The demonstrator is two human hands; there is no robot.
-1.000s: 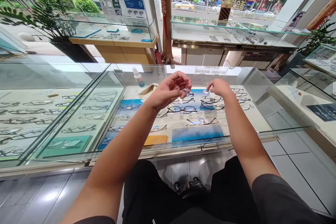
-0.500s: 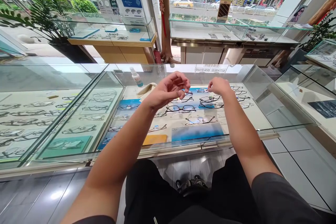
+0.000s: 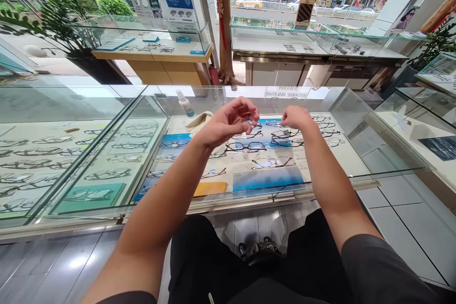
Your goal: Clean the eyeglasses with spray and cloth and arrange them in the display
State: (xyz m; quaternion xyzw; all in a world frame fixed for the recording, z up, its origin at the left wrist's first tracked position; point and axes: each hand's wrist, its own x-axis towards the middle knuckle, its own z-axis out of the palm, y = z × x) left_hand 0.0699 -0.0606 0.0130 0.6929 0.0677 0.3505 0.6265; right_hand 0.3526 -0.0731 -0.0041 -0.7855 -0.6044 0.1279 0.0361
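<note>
Above the glass display case [image 3: 199, 202] I hold my left hand [image 3: 235, 121] with its fingers loosely curled and the thumb apart from them; nothing shows in it. To its right, my right hand [image 3: 296, 117] is closed, thumb and fingertips pressed together. Whether something small is pinched there is hidden. Beneath the hands lie several eyeglasses, among them a dark-framed pair [image 3: 245, 147] and a thin-framed pair [image 3: 272, 163]. A white spray bottle [image 3: 185, 104] stands left of my left hand, and a beige cloth [image 3: 200, 121] lies beside it.
A blue panel [image 3: 268, 181] and a yellow pad [image 3: 211, 189] lie at the case's front. Another glass case [image 3: 32, 104] with several glasses adjoins on the left. Farther back stand a wooden display counter [image 3: 167, 72], a tree-trunk post [image 3: 223, 28] and a potted plant [image 3: 76, 33].
</note>
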